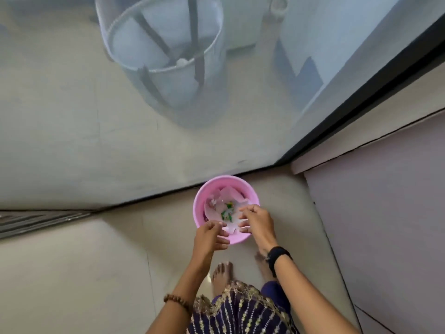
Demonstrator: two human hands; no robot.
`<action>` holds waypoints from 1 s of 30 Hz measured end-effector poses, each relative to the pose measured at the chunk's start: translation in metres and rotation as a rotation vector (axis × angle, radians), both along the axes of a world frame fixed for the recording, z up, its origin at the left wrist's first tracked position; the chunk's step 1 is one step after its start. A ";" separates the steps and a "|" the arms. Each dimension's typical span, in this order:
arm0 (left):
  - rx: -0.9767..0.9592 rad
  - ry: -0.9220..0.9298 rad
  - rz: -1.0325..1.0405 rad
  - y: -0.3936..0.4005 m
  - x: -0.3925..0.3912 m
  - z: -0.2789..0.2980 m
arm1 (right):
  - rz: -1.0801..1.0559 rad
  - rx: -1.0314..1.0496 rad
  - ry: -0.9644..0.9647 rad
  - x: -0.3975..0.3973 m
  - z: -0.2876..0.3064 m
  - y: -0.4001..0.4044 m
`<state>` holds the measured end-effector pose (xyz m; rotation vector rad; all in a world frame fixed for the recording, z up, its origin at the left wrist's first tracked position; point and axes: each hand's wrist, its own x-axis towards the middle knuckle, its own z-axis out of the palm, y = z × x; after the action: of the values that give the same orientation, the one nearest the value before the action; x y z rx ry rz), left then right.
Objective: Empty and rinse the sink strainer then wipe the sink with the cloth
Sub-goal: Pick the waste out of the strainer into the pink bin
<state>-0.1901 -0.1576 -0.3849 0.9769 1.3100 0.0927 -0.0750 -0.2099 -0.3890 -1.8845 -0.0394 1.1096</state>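
**Floor-level bin stage: strainer emptying under way, rinse and wipe outstanding**

Beige floor tiles point(72, 273) fill the lower half of the frame, bounded by a dark-framed glass sliding door point(120, 141) that runs diagonally from centre left to upper right. Behind the glass, in the upper centre of the frame, stands a translucent round bucket point(168, 68). A pale pink cabinet panel point(385, 213) occupies the right of the frame.

A small round pink plastic waste bin point(201, 201) sits on the tiles at lower centre, close to the door track. It holds pale crumpled paper or plastic point(228, 192) and green scraps point(227, 210).

**Hand state**
- Left hand point(209, 238): positioned over the near rim of the bin, fingers extended toward the right hand. Whether it carries anything cannot be determined.
- Right hand point(257, 220): positioned over the bin opening, fingers partly curled with tips pointing left. A black band is worn on this wrist. Whether these fingers grip an object cannot be determined.

**Location of task items**
The sink strainer is not identifiable; blur around the fingers prevents confirming that it lies between the hands. The sink and the cloth are outside the frame.

**Progress assessment**
1. Emptying: judged to be in progress or just completed, given both hands over the bin and green scraps inside it.
2. Rinsing the strainer: judged not yet done, as no tap or sink is in view.
3. Wiping the sink with the cloth: judged not yet done.

Most of the task is therefore judged to remain.
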 end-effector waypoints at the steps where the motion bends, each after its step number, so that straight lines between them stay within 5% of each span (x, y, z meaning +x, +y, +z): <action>1: -0.061 -0.039 0.092 -0.004 0.000 0.006 | -0.022 0.036 0.031 -0.004 0.010 -0.002; 6: -0.218 -0.249 0.439 -0.009 -0.006 0.057 | 0.067 0.223 0.131 -0.033 0.079 0.004; 10: -0.152 -0.528 0.414 -0.018 -0.034 0.105 | 0.179 0.363 0.158 -0.067 0.130 0.002; 18: -0.006 -0.598 0.497 -0.068 -0.160 0.163 | 0.359 0.496 0.141 -0.188 0.186 -0.036; 25: 0.236 -0.484 0.508 -0.102 -0.278 0.182 | 0.527 0.566 0.011 -0.289 0.195 -0.061; 30: 0.471 0.114 0.326 -0.106 -0.403 0.157 | 0.774 0.384 -0.207 -0.369 0.150 -0.051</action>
<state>-0.5934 -0.2637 -0.2284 1.1643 1.5827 0.6272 -0.4440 -0.2608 -0.2388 -1.6414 -1.0966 1.2716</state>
